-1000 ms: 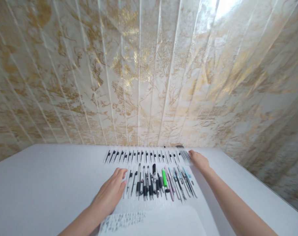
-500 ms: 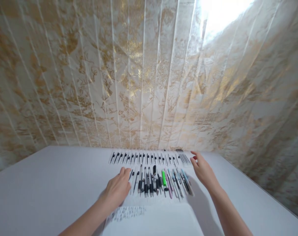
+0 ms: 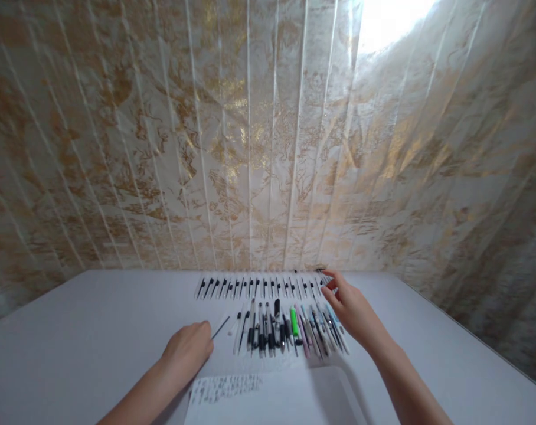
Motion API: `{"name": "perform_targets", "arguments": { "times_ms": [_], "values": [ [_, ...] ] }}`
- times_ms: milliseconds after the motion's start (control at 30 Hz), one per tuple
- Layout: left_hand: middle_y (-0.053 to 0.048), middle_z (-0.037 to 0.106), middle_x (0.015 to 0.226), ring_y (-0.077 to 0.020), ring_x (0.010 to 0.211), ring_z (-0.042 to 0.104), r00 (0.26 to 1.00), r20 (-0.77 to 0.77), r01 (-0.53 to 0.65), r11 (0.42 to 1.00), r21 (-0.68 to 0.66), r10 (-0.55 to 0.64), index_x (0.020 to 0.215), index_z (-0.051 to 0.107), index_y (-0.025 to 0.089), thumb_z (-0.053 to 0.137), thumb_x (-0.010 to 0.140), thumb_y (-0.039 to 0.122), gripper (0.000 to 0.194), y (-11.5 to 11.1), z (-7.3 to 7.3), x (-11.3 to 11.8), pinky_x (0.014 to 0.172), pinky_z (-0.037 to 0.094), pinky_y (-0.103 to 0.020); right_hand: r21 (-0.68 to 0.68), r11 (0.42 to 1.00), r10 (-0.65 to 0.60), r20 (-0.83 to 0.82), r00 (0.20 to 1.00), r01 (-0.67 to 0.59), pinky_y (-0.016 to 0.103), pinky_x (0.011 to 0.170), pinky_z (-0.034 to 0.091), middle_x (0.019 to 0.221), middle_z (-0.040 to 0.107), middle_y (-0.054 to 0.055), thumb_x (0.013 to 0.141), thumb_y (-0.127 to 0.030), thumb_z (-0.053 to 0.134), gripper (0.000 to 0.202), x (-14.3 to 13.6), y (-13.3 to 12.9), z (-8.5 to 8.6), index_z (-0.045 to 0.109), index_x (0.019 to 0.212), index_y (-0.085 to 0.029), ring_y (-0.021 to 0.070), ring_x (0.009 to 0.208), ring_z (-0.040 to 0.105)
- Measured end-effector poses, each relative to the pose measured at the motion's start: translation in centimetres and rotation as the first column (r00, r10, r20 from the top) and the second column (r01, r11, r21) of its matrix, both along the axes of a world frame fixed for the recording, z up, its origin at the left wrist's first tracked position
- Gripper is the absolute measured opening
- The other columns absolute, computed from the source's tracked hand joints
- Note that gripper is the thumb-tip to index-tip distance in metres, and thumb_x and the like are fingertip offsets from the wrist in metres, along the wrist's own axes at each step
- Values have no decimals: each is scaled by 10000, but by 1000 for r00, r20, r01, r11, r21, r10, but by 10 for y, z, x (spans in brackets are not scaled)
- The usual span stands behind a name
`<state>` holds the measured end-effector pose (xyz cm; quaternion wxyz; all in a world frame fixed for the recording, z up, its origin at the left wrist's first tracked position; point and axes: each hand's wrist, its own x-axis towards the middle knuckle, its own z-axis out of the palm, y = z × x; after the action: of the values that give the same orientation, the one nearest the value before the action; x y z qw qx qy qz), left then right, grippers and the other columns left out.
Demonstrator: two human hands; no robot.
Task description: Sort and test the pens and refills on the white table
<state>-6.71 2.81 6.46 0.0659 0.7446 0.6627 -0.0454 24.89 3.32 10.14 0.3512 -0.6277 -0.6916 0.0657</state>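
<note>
My left hand (image 3: 189, 347) is closed near the table surface, left of the pens. From its fingers a thin dark pen refill (image 3: 221, 328) sticks out to the upper right. A small pale piece (image 3: 229, 333) lies just beyond its tip. My right hand (image 3: 351, 304) hovers at the right end of the back row, thumb and forefinger apart. Its fingers partly cover the bundle of slim refills (image 3: 325, 277) there. Between my hands lies a row of mixed pens, among them a bright green highlighter (image 3: 294, 321) and a black-gripped pen (image 3: 262, 336).
Behind the mixed pens runs a row of clear pen parts with black tops (image 3: 250, 287). A sheet of paper (image 3: 294, 401) with handwriting lies at the front of the white table (image 3: 73, 342). A gold-patterned, pleated covering (image 3: 250, 147) hangs at the back.
My left hand has moved left and toward me, away from the mixed pens, with the refill now showing. My right hand has moved left, over the right end of the back row.
</note>
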Motion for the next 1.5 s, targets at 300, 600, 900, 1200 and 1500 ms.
{"name": "perform_targets", "arguments": {
  "times_ms": [300, 600, 900, 1200, 1500],
  "values": [
    [48, 544, 608, -139, 577, 506, 882, 450, 107, 989, 105, -144, 720, 480, 217, 412, 839, 254, 142, -34, 11, -1, 557, 300, -222, -217, 783, 270, -726, 633, -583, 210, 401, 351, 584, 497, -67, 798, -509, 537, 406, -75, -11, -24, 570, 1013, -165, 85, 434, 418],
    [20, 586, 779, -143, 691, 545, 695, 646, 276, 947, 164, -315, 771, 476, 226, 382, 916, 292, 185, -48, 7, 22, 629, 345, -225, -43, 881, 295, -727, 620, -470, 184, 385, 305, 546, 518, -62, 833, -529, 540, 370, -75, -23, 0, 536, 734, -172, 55, 380, 416],
    [9, 583, 792, -153, 710, 569, 670, 666, 271, 943, 194, -329, 777, 461, 231, 338, 944, 323, 227, -53, 17, 23, 645, 381, -234, -42, 919, 253, -698, 670, -391, 206, 458, 346, 613, 435, -71, 793, -561, 583, 409, -63, -30, 19, 554, 953, -186, 81, 490, 405],
    [16, 557, 807, -141, 736, 572, 660, 634, 309, 915, 260, -403, 811, 442, 236, 295, 966, 353, 244, -53, 12, 23, 661, 400, -224, -56, 842, 358, -686, 633, -537, 198, 439, 340, 604, 535, -17, 874, -510, 499, 380, -87, -46, 20, 585, 763, -156, 80, 481, 441],
    [1, 564, 798, -165, 719, 595, 808, 393, 346, 893, 287, -439, 762, 432, 235, 278, 946, 227, 241, -48, -5, 24, 625, 390, -247, 290, 923, 375, -531, 760, -252, 197, 520, 397, 569, 530, -49, 948, -398, 438, 285, -61, -64, 47, 570, 797, -198, 80, 494, 476]
  ]
}}
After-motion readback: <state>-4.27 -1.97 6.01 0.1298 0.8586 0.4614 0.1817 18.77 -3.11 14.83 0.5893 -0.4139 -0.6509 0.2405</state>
